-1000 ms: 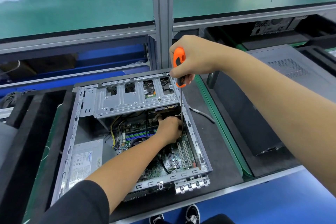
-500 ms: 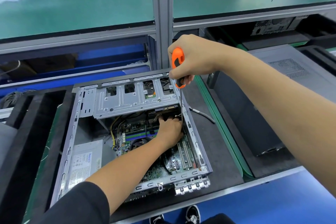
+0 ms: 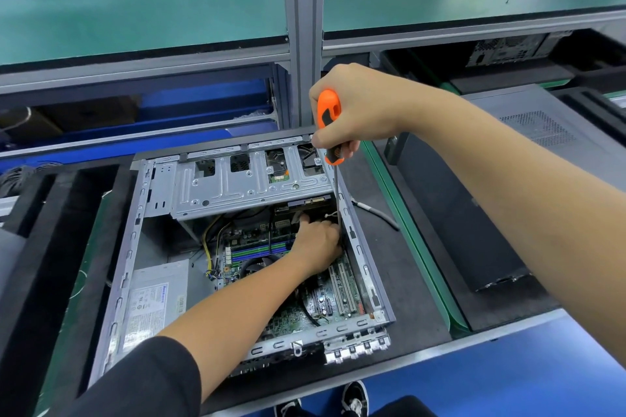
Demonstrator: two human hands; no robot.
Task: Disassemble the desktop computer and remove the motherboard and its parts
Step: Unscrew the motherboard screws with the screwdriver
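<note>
Green-matted shelving backed the dark surface (image 3: 389, 247) where the opened computer case (image 3: 367, 284) lay; inside it the motherboard (image 3: 288, 318) remained mounted, left hand (image 3: 318, 244) curled beside the screwdriver (image 3: 328, 118) gripped by the right hand (image 3: 355, 112)

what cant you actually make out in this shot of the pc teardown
Head view only:
- Screwdriver tip and the screw it meets: hidden behind the left hand deep in the computer case.
- What the left hand's fingers hold, if anything: they reach under the drive cage, in shadow.
- Power supply label text: too small.
- Motherboard: partly covered by the left forearm.
- Right hand: grips the handle and hides most of it.
</note>
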